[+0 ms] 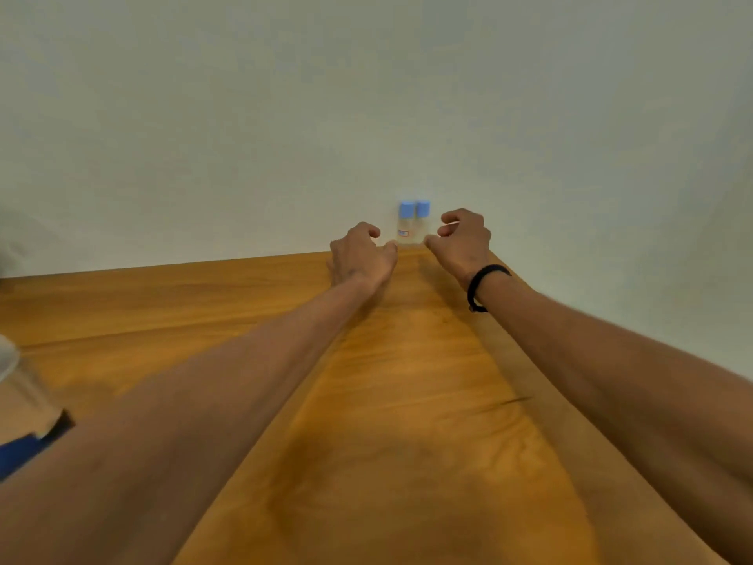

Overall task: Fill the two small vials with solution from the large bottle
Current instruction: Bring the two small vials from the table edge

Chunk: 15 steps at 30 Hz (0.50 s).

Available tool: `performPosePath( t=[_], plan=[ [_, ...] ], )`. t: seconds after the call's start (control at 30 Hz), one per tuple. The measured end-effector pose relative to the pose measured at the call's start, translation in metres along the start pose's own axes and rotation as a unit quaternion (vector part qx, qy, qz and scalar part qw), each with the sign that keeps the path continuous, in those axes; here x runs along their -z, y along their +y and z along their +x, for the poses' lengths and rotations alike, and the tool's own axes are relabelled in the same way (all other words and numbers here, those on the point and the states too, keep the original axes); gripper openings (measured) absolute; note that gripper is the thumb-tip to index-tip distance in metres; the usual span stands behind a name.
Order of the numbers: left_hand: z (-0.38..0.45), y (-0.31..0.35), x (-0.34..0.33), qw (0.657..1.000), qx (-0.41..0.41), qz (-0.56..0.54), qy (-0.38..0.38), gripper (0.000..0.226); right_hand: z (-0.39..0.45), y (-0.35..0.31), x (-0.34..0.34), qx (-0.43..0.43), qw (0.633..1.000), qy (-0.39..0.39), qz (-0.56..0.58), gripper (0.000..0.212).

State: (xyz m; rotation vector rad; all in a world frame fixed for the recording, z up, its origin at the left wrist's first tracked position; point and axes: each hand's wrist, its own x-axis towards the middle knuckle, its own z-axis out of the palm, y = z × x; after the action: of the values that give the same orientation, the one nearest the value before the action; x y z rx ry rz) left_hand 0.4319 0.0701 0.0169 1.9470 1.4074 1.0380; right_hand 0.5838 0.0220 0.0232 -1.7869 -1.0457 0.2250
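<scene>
1. Stretching forward from the near edge of the view, two bare forearms are reaching across the warm brown, wood-grain worktop (407, 401) toward its far edge.
2. Sitting at the near left margin, a blurred clear container with a dark blue part (24, 418) is partly cut off by the frame; whether it is the large bottle cannot be told.
3. Circling the right wrist, a thin black band (483, 285) is showing just behind the hand.
4. Hovering at the far edge, the left hand (360, 254) is curling its fingers loosely, gripping nothing, just left of the vials.
5. Mirroring it, the right hand (462, 242) is also half-curled and empty, its thumb tip lying very near the base of the right vial; contact cannot be told.
6. Standing upright between the two hands, two small clear glass vials with light blue caps (412, 224) are touching side by side against the plain pale wall (366, 95), caps on; the left one is bearing a small label.
</scene>
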Motion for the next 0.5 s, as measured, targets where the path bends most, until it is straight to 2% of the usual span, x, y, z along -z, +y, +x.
performPosePath(
  t=[0.1,0.2,0.33,0.5],
  plan=[
    [0.02,0.007,-0.019,0.997,0.046,0.055,-0.012,0.051,0.024,0.01,-0.004,-0.026,0.999,-0.021,0.008,0.057],
    [0.035,0.011,-0.033,0.996,0.051,0.072,-0.007,0.051,0.042,0.015,-0.009,-0.049,0.998,-0.03,0.019,0.054],
    [0.049,0.011,-0.049,0.997,0.033,0.065,-0.008,0.043,0.054,0.015,-0.019,-0.046,0.998,-0.031,0.029,0.048],
    [0.051,0.009,-0.052,1.0,0.011,0.014,-0.017,0.038,0.044,0.004,-0.021,-0.034,0.996,-0.053,0.056,0.055]
  ],
)
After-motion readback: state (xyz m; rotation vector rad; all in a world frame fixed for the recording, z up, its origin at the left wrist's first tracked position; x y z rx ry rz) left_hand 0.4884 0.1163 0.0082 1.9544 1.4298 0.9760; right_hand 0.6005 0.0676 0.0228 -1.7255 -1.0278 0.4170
